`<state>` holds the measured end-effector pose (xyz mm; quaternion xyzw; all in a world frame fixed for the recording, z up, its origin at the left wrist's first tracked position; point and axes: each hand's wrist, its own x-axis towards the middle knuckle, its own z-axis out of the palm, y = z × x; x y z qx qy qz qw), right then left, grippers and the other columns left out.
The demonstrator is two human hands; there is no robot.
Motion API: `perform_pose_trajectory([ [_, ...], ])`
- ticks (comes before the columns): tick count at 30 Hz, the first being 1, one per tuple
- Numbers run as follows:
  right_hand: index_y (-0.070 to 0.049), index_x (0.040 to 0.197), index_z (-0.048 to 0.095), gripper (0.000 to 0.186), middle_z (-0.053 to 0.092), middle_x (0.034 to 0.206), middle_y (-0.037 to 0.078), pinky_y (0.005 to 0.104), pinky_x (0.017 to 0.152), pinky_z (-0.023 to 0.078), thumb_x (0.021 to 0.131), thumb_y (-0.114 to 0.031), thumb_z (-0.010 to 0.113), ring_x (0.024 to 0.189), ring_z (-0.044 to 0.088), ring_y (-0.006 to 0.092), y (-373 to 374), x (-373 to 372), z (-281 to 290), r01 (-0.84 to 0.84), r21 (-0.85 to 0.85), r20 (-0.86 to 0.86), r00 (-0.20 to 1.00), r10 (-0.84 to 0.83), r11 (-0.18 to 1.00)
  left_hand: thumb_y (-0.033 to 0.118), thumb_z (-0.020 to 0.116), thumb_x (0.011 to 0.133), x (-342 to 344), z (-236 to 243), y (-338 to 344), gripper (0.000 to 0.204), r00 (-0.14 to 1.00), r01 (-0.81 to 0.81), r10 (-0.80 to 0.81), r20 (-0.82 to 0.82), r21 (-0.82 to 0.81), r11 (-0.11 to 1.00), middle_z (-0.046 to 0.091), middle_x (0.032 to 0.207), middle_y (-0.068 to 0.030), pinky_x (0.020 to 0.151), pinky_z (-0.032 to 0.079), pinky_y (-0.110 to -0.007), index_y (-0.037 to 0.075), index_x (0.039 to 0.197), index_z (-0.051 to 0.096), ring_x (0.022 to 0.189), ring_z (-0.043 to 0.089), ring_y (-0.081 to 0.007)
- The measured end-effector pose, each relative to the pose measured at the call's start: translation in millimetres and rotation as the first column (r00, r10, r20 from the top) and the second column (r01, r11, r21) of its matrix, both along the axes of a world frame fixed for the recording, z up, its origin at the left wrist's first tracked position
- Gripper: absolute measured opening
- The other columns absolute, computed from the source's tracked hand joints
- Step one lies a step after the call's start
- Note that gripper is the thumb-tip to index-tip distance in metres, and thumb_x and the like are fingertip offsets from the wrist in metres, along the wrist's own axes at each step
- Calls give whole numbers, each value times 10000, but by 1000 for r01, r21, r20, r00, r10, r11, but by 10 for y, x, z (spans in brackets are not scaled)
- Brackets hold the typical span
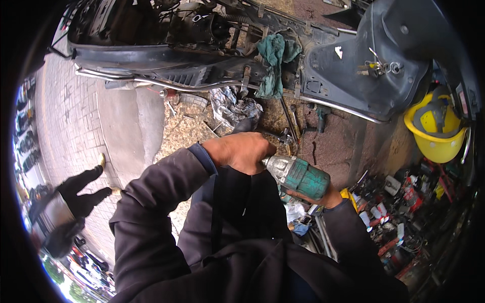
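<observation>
A teal and grey cordless impact wrench (298,175) is held low in front of my body. My right hand (327,196) is closed around its handle, mostly hidden beneath the tool body. At the wrench's nose, my left hand (246,152) is curled shut with the back of the hand uppermost. Its fingers hide whatever they grip at the tip. Beyond my hands lies a partly stripped scooter (202,70), with a dark green rag (273,60) draped over its frame. Keys (393,67) rest on its dark plastic body panel (348,70).
On the ground by the scooter lie a crumpled grey-white cloth (232,107), a second teal power tool (321,118) and several hand tools. A yellow helmet (435,129) hangs at the right, above a heap of tools and parts (399,217). Another person (63,212) walks on the paving at left.
</observation>
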<state>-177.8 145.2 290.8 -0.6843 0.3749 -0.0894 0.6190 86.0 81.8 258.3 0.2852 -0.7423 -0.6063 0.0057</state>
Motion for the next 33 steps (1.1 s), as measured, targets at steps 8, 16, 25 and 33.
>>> perform_pose_trajectory([
  [8,-27,1211,589,523,685,945,125,331,738,509,708,-70,725,781,663,259,-314,145,166,-97,93,77,993,90,991,156,683,635,125,86,152,247,990,-121,123,-70,24,992,646,770,-195,659,487,-465,27,839,629,779,623,-405],
  [16,-49,1155,626,412,669,1063,89,342,860,489,798,-189,776,956,634,229,-744,149,-215,21,89,-67,998,-15,996,130,686,638,121,-132,-690,294,990,-142,135,-46,-204,969,655,782,-201,670,511,-463,17,906,643,795,638,-402],
  [25,-67,1176,631,436,661,1134,95,358,903,476,793,-207,783,1039,620,245,-1735,455,-806,-48,-145,-45,998,42,988,112,728,671,421,-689,-1753,322,999,33,-32,-17,90,995,656,774,-179,667,508,-412,-13,952,633,775,664,-316],
  [33,-2,1192,562,445,628,844,62,290,633,512,783,-65,725,677,596,157,-2433,845,-1587,446,625,-69,850,-523,641,147,639,872,380,-1681,-2180,129,-23,-603,983,182,782,-158,626,711,-60,423,415,-225,36,872,572,520,551,-124],
])
